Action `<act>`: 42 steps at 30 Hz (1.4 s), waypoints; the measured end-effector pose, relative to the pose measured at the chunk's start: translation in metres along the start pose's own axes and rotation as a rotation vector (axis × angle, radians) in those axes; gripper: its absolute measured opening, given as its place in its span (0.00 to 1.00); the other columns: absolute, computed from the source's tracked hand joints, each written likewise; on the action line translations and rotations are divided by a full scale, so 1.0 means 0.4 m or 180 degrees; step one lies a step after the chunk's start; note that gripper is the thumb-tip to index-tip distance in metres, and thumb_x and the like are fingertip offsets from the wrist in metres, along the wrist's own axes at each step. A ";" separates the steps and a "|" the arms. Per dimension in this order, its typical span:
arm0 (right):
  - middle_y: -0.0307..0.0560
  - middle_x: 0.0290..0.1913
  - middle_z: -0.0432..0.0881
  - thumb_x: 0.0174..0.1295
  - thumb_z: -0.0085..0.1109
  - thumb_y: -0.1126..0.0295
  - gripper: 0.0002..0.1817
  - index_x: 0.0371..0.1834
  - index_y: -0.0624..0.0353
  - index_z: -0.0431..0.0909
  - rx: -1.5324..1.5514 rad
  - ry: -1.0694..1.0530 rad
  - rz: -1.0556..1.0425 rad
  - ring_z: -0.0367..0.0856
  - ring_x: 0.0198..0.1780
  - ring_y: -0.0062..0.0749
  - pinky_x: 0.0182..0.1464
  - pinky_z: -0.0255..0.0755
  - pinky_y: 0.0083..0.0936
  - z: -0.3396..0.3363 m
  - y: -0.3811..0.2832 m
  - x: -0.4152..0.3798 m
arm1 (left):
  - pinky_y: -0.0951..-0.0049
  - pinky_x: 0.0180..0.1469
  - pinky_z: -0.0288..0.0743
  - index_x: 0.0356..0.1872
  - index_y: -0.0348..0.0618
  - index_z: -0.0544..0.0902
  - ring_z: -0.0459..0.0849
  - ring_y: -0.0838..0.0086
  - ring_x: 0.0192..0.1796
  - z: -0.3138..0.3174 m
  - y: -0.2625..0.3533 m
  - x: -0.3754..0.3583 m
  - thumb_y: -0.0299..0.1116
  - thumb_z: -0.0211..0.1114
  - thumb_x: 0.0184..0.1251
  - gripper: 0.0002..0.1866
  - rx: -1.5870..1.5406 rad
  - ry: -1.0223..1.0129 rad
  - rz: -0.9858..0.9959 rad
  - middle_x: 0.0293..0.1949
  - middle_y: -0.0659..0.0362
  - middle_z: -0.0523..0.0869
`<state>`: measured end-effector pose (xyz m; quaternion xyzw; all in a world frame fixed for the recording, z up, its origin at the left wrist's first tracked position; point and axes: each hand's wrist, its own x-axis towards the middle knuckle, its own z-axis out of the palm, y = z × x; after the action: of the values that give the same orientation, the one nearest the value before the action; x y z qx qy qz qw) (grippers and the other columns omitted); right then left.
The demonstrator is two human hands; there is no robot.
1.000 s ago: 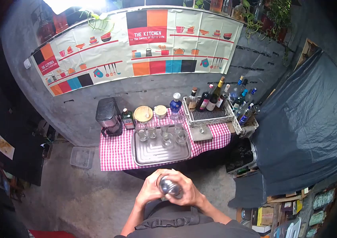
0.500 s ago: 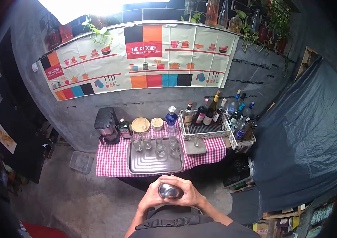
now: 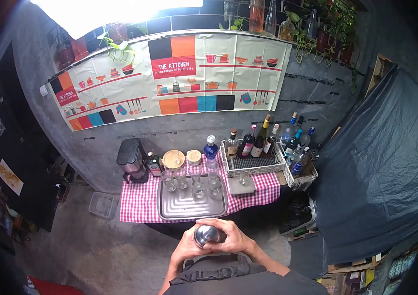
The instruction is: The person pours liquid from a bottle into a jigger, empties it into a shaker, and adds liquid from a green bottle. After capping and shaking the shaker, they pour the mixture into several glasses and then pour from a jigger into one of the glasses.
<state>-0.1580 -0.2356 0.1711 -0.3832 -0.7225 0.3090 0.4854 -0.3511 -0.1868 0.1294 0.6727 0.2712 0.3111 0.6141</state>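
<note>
Both my hands are wrapped around a shiny metal cocktail shaker [image 3: 207, 235], which I see from above in front of my body. My left hand [image 3: 187, 245] closes on its left side, and my right hand [image 3: 234, 238] grips it from the right with the fingers over the far side. The shaker's lower part is hidden by my hands. Just beyond them, a metal tray [image 3: 189, 210] lies on the table with several clear glasses [image 3: 198, 191] standing at its back half.
A red checked cloth [image 3: 137, 209] covers the table. Behind the tray stand a black coffee maker [image 3: 132, 160], a dark bottle [image 3: 154, 164], wooden-lidded jars [image 3: 173, 159] and a blue bottle [image 3: 211, 149]. On the right, a white basket [image 3: 253, 171] holds several bottles. A plastic box [image 3: 103, 205] sits on the floor.
The shaker has tilted or shifted slightly to the left in my hands, and more of its dome shows. The view has turned a little; the table things have not moved.
</note>
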 end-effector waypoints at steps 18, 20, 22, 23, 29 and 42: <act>0.53 0.42 0.90 0.66 0.69 0.58 0.24 0.55 0.66 0.79 0.0171 0.0515 0.1260 0.90 0.46 0.33 0.49 0.82 0.33 -0.010 0.029 0.013 | 0.69 0.58 0.81 0.62 0.37 0.80 0.87 0.74 0.52 -0.001 -0.037 0.038 0.38 0.89 0.43 0.41 0.0190 -0.0119 -0.0006 0.53 0.54 0.88; 0.54 0.47 0.89 0.65 0.68 0.61 0.23 0.57 0.66 0.78 0.0468 0.0679 0.1236 0.89 0.51 0.37 0.55 0.81 0.35 -0.005 0.042 -0.004 | 0.69 0.58 0.81 0.62 0.37 0.80 0.87 0.73 0.52 -0.007 -0.009 0.036 0.37 0.89 0.42 0.42 0.0542 0.0014 -0.0008 0.53 0.53 0.88; 0.55 0.53 0.87 0.62 0.70 0.63 0.26 0.61 0.64 0.77 0.0398 0.0492 0.0737 0.87 0.56 0.37 0.61 0.78 0.35 -0.002 0.032 -0.003 | 0.69 0.57 0.82 0.62 0.36 0.80 0.87 0.73 0.52 -0.015 -0.048 0.040 0.36 0.89 0.41 0.42 0.0436 0.0163 0.0170 0.52 0.53 0.88; 0.55 0.60 0.85 0.60 0.72 0.66 0.30 0.66 0.63 0.77 0.0309 0.0289 0.0245 0.84 0.62 0.37 0.67 0.75 0.35 -0.002 0.024 -0.003 | 0.68 0.57 0.82 0.61 0.36 0.79 0.87 0.72 0.52 -0.017 -0.065 0.042 0.35 0.89 0.41 0.42 0.0308 0.0321 0.0353 0.52 0.53 0.88; 0.56 0.56 0.87 0.60 0.75 0.62 0.32 0.66 0.65 0.77 -0.0153 0.0129 0.0658 0.87 0.59 0.39 0.63 0.78 0.35 -0.001 -0.003 0.036 | 0.67 0.59 0.81 0.61 0.35 0.78 0.87 0.72 0.54 0.010 -0.051 0.028 0.31 0.87 0.44 0.40 -0.0115 -0.0046 -0.0170 0.51 0.55 0.88; 0.54 0.49 0.89 0.62 0.72 0.60 0.28 0.63 0.65 0.81 0.0043 0.0301 0.1193 0.88 0.52 0.31 0.56 0.81 0.32 -0.001 -0.013 0.012 | 0.69 0.56 0.82 0.59 0.37 0.80 0.86 0.74 0.52 0.052 -0.031 0.013 0.31 0.87 0.45 0.36 -0.0424 0.0070 -0.0262 0.48 0.58 0.87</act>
<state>-0.1601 -0.2342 0.1778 -0.5219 -0.6128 0.3806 0.4553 -0.3319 -0.1952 0.1163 0.6152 0.2840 0.3103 0.6667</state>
